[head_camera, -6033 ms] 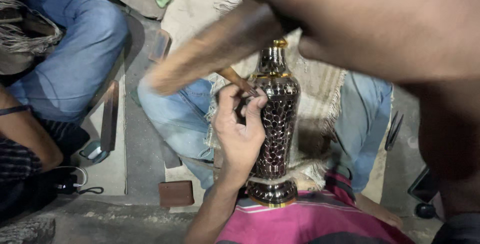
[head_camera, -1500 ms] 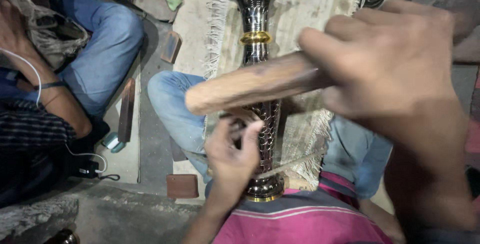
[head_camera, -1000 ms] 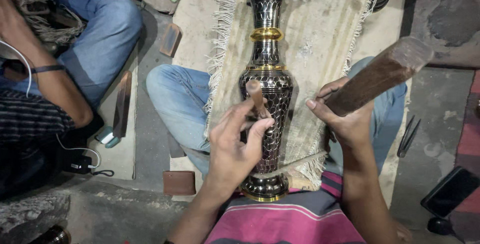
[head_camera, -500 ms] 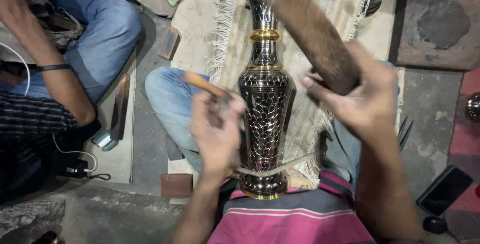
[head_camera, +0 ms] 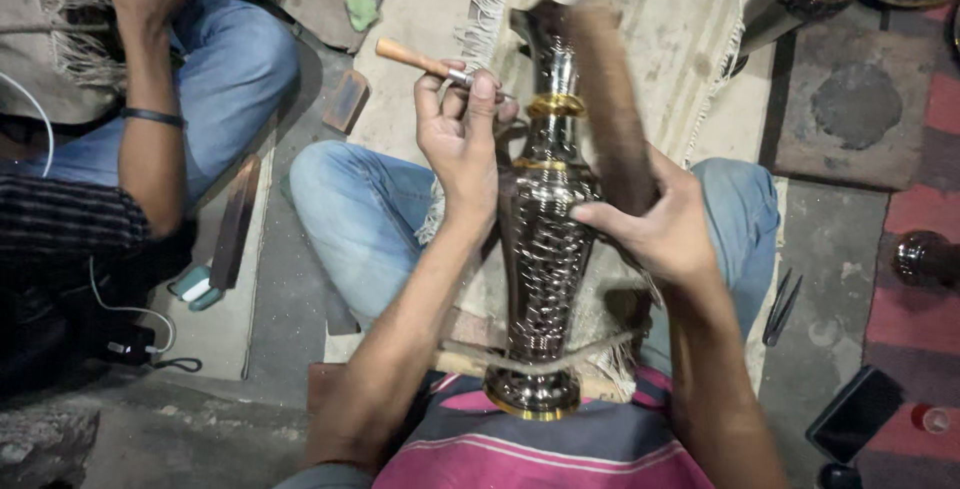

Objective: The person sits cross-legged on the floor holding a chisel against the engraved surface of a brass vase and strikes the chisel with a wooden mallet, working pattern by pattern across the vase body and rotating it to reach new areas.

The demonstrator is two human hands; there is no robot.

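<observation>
My left hand [head_camera: 462,141] is closed around a small chisel [head_camera: 425,62], its wooden handle sticking out up and to the left, the metal tip pinched between my fingers and set against the neck of the vase [head_camera: 545,249], close to the gold band. Half a second ago this hand sat lower, at the belly of the vase; it has moved up toward the neck, so the work has shifted to a new spot. My right hand [head_camera: 655,224] grips the wooden mallet [head_camera: 610,99], which is blurred with motion and stands upright beside the neck, where just before it slanted across the top.

The vase lies lengthwise on my lap between my knees, its base against my striped shirt [head_camera: 560,449] and a cord [head_camera: 540,361] across its foot, over a fringed mat [head_camera: 640,9]. Another person in jeans [head_camera: 215,69] sits to my left, and a pair of tweezers [head_camera: 780,307] lies on the floor to my right.
</observation>
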